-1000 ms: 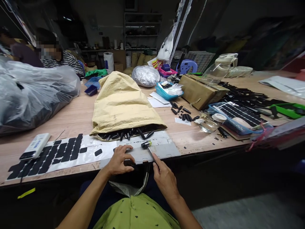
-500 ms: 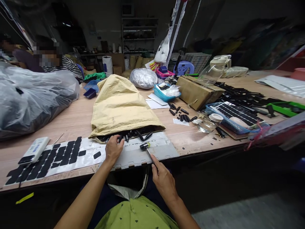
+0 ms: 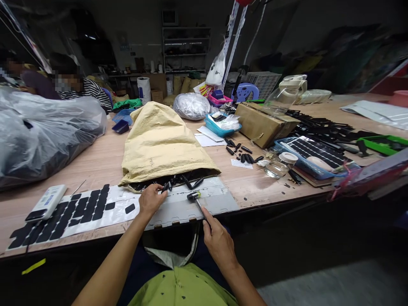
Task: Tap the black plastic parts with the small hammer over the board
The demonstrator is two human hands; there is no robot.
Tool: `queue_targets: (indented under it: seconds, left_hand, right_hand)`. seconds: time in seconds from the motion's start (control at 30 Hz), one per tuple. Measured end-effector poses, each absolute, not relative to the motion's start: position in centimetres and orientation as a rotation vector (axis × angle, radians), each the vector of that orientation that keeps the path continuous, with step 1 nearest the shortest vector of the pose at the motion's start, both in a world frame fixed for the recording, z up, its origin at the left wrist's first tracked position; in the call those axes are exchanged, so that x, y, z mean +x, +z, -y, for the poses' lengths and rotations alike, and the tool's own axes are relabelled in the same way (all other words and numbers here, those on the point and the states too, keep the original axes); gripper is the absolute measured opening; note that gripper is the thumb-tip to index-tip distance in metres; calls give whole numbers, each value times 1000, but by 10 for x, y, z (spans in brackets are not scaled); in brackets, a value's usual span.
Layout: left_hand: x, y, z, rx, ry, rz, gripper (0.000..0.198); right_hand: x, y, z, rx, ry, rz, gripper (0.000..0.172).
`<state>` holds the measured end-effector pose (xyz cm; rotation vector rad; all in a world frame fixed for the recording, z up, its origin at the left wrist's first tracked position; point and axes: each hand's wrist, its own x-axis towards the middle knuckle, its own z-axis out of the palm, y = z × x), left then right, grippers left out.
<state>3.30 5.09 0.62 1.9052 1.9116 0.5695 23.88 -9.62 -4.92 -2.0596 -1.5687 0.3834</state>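
Observation:
My right hand (image 3: 219,241) is closed round the handle of a small hammer (image 3: 194,196), whose head has a black face and a yellow face and is over the grey board (image 3: 212,203) at the table's front edge. At the mouth of a tan sack (image 3: 167,146), my left hand (image 3: 151,200) pinches a small black tube-like piece (image 3: 165,187) between thumb and fingers. Several similar black pieces (image 3: 192,183) spill from the sack's opening onto the board. How many lie inside is hidden.
Left of the board lie a sheet of black stickers (image 3: 91,206) and a white device (image 3: 47,202). A large plastic bag (image 3: 47,136) fills the left side. To the right are loose black pieces (image 3: 245,158), a cardboard box (image 3: 264,123) and a blue tray (image 3: 314,163). A person in stripes (image 3: 92,91) sits across.
My left hand has shifted slightly down and left, drawing the black piece a little out from the sack's mouth. My right hand and the hammer stay nearly still.

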Motion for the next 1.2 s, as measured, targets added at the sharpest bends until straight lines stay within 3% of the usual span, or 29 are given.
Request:
queue_targets:
  seconds: [0.17, 0.67, 0.9, 1.2]
  left_hand:
    - [34, -7, -19, 2009, 502, -1631, 13]
    - [22, -27, -12, 2023, 657, -1432, 19]
    - [21, -26, -15, 1989, 587, -1452, 22]
    - [24, -21, -14, 1935, 566, -1463, 19]
  right_hand:
    - [238, -47, 96, -2057, 408, 1543, 47]
    - [248, -57, 93, -1723, 628, 1395, 50]
    - [222, -28, 105, -1661, 1035, 1362, 55]
    - [199, -21, 104, -1507, 784, 1654, 45]
